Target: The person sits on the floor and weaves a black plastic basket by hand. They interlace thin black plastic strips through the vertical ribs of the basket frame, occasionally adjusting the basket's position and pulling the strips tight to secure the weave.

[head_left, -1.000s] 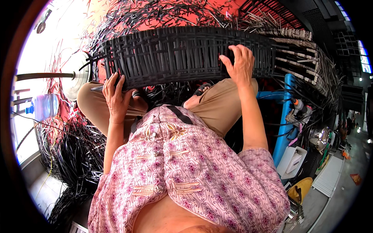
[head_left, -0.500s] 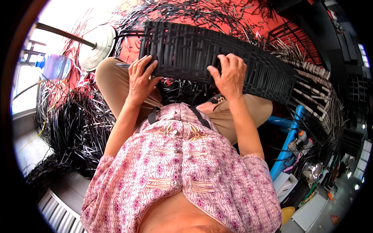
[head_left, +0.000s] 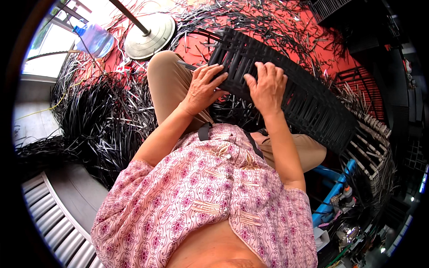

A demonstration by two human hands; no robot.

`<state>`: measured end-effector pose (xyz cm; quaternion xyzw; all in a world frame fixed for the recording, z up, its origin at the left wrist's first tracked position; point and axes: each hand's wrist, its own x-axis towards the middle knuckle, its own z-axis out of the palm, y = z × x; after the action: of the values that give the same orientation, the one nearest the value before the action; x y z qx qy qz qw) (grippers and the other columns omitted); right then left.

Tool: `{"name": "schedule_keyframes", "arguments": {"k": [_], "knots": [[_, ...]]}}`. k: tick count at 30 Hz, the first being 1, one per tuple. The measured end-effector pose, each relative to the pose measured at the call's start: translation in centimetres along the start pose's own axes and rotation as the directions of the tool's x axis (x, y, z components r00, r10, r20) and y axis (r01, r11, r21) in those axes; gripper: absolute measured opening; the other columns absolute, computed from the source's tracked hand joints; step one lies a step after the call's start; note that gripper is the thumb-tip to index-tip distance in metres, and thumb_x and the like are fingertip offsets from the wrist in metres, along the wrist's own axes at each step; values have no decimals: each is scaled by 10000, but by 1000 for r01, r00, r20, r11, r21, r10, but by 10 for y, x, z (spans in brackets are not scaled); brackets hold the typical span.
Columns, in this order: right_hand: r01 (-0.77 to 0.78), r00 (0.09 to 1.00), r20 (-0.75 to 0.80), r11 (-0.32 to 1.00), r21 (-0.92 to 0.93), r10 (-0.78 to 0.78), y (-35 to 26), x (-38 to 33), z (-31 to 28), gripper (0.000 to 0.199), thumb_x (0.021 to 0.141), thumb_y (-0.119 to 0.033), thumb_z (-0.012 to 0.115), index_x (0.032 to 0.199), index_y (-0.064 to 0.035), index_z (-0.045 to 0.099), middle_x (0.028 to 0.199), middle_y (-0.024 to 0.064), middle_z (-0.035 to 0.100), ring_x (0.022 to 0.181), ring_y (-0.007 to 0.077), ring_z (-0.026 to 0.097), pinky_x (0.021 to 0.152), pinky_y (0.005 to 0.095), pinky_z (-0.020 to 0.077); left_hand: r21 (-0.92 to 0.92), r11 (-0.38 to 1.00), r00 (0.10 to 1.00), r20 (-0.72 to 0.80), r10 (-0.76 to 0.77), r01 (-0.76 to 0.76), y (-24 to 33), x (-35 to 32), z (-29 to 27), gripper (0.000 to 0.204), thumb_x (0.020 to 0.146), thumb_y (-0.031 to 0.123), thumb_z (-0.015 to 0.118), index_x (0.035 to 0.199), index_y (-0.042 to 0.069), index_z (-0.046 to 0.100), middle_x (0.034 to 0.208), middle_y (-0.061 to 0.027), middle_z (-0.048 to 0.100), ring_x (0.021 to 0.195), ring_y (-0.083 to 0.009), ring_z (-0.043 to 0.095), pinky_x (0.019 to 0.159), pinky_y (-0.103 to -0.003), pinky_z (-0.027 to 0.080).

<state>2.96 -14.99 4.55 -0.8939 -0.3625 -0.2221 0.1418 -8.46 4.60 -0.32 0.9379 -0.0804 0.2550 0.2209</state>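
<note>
Here, the left hand (head_left: 203,87) and right hand (head_left: 267,87) lie side by side, fingers spread flat on the black woven panel (head_left: 295,96), which rests across the person's lap. Loose black strips (head_left: 96,116) are piled left; a round metal stand base (head_left: 149,30) stands behind.
</note>
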Motion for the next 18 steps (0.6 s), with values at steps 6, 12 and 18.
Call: {"name": "schedule_keyframes", "arguments": {"k": [6,12,18], "knots": [[-38,999,-32,999,-33,37,-20,20,-2,429,857,-448,683,1094,-92,637,1010,78,580,965,289,544,816,440,432,5,1000,1000,-18,11,-11,-4,2,1,586,738,281,777,1273,103,620,1384,-103,522,1315,-294,453,1109,-474,313],[45,996,72,992,117,-54,-46,32,22,448,820,-422,718,1093,-71,667,1008,91,579,987,285,535,841,426,415,10,1000,998,-49,25,-25,-2,5,0,541,727,287,782,1207,82,635,1370,-112,527,1299,-298,460,1099,-464,326],[65,997,45,992,108,-70,-40,43,25,372,850,-357,695,1109,-90,685,966,77,579,953,277,548,834,424,429,1,1000,999,-34,23,-23,-3,6,0,571,729,292,778,1244,94,628,1365,-105,527,1295,-298,460,1096,-468,323]]}}
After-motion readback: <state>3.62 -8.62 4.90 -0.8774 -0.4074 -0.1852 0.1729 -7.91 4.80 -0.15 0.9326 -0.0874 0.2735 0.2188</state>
